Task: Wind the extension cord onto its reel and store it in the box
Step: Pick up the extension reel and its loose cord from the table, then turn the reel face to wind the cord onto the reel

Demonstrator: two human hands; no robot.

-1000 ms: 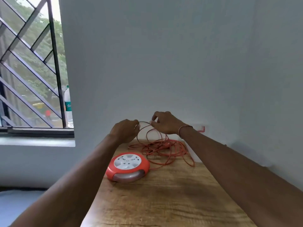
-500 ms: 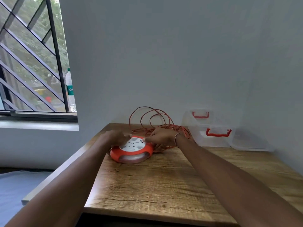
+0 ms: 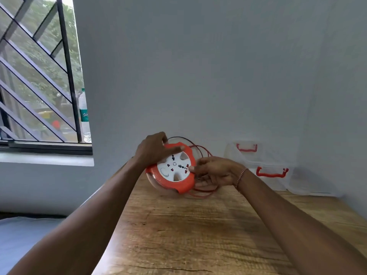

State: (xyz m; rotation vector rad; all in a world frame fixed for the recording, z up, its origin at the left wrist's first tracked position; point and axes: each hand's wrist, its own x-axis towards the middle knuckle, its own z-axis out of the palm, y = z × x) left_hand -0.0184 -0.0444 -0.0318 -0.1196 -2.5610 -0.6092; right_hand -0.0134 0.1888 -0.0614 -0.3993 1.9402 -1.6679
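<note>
The round orange reel (image 3: 172, 171) with a white socket face is lifted off the wooden table (image 3: 198, 235) and tilted, its face turned toward me. My left hand (image 3: 154, 150) grips its upper left rim, thumb across the orange edge. My right hand (image 3: 215, 171) holds the reel's right side, thumb on the white face, fingers curled underneath. Loose loops of the orange cord (image 3: 202, 190) hang behind and below the reel, partly hidden by my right hand. A clear plastic box (image 3: 276, 181) with a red handle stands at the back right against the wall.
A clear lid (image 3: 243, 153) with a red handle leans against the wall behind the box. A plastic bottle (image 3: 84, 114) stands on the window sill at the left. The wall closes off the table's far and right sides.
Both hands dropped from the cord loops to the reel, took hold of it, then lifted it off the table and tilted it toward me. The camera view shifted.
</note>
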